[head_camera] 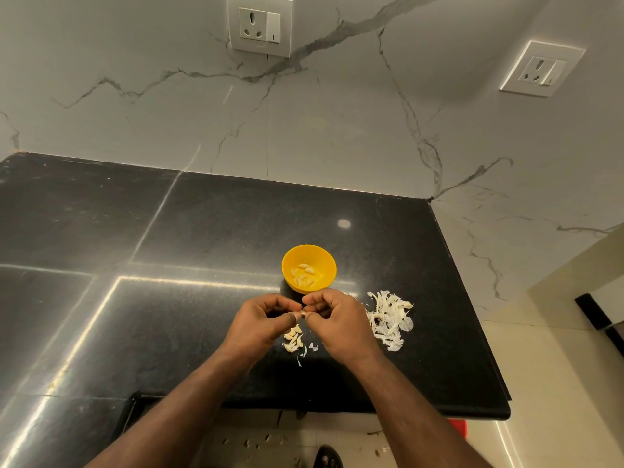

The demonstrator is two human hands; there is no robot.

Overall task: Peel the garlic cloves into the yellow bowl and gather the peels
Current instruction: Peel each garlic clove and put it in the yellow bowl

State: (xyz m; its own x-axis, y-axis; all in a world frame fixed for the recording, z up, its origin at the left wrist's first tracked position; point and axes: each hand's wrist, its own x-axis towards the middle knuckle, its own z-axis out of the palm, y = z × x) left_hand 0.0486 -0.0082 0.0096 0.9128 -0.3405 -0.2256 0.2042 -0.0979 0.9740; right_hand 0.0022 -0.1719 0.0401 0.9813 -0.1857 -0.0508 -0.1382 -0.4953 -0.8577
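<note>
both hands are up over the black counter [202, 231], meeting fingertip to fingertip. the left hand [261, 324] has its fingers curled in, thumb and forefinger pinching one end of a small garlic clove [303, 313]; the right hand [337, 324] is curled the same way and pinches the other end of it. the clove sits right between the two thumbs, mostly covered, just a pale bit showing. whether its skin is on or partly off i cannot tell from here.

just past the knuckles of both hands, on the far side, stands the yellow bowl [320, 256], upright on the counter, with a handful of peeled cloves [304, 275] lying in its bottom. the hands are close to its near rim but not touching it.

beneath the hands, in the gap between the two wrists, a small heap of unpeeled cloves [293, 339] lies on the stone, with a few loose scraps of skin [312, 347] just beside it, toward the right wrist.

out beyond the right hand, on its outer side, there is a pile of peels [390, 319], white and papery, spread in a ragged patch, near the hand yet apart from it.

behind the bowl the marble wall [304, 130] rises, with a socket plate [259, 24] high above the hands and a second socket [542, 69] off to the right. down below the counter edge, bits of peel on the floor [256, 442] lie scattered.
</note>
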